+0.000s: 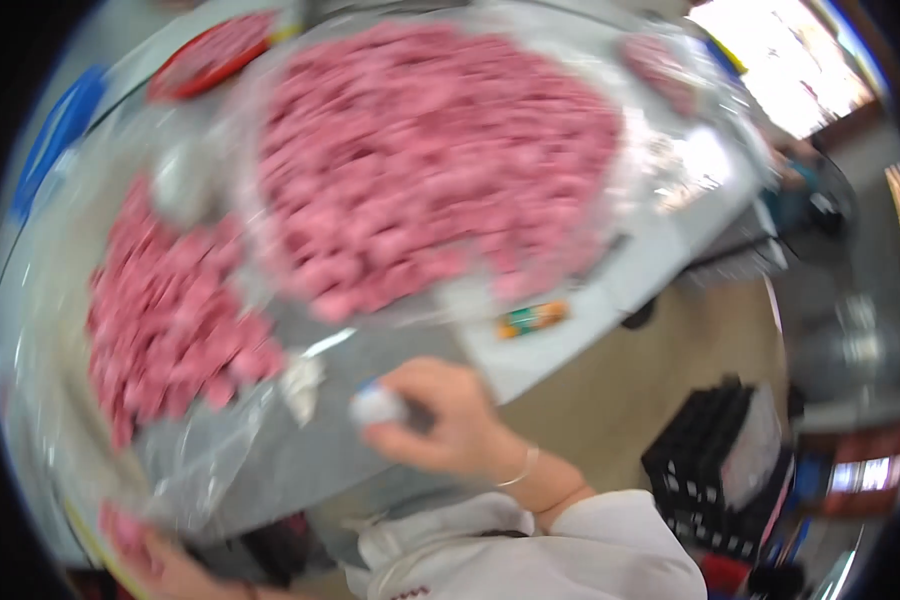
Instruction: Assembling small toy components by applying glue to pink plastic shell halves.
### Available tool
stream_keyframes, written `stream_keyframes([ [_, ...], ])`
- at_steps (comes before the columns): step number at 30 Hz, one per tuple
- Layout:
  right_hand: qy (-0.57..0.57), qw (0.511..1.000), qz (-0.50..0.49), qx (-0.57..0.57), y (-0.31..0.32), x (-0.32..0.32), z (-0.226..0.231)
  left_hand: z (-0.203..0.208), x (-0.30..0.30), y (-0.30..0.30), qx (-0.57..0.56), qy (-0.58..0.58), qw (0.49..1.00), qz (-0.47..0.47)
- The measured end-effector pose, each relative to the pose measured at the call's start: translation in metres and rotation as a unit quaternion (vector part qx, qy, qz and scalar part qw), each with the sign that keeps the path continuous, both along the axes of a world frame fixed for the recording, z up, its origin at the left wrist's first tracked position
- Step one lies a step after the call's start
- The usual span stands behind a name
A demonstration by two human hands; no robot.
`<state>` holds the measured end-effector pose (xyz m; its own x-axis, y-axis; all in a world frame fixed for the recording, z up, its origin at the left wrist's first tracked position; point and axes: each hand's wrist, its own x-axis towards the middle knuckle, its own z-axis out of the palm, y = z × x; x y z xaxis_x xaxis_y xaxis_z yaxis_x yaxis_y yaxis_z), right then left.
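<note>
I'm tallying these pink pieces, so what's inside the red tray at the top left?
Blurred pink pieces lie inside the red tray. They cover its bottom, so anything beneath can't be seen.

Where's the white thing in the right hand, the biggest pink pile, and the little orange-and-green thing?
White thing point(378, 407): head view, on its rounded front.
Biggest pink pile point(435, 155): head view, on its middle.
Orange-and-green thing point(533, 319): head view, on its middle.

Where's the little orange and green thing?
In the head view, the orange and green thing lies right of centre on the white tabletop, below the big pink pile.
</note>
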<state>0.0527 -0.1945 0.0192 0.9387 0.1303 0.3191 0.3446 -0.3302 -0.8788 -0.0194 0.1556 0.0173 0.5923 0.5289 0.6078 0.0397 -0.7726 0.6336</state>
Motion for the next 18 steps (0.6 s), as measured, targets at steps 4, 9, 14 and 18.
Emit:
stream_keyframes([
  [4,-0.021,0.999,-0.013,0.024,-0.008,-0.006,-0.013,0.022,0.015,-0.016,0.075,0.208,0.966,0.135],
  [9,-0.043,0.999,0.001,0.017,-0.005,-0.012,-0.004,0.016,0.043,-0.021,0.084,0.073,0.993,0.04],
  [14,-0.045,0.999,-0.014,0.009,-0.006,-0.01,-0.008,0.026,0.085,-0.133,0.245,0.134,0.911,-0.304],
  [18,-0.044,0.999,-0.004,0.025,-0.005,-0.01,-0.007,0.015,0.09,-0.121,0.254,0.166,0.919,-0.252],
])
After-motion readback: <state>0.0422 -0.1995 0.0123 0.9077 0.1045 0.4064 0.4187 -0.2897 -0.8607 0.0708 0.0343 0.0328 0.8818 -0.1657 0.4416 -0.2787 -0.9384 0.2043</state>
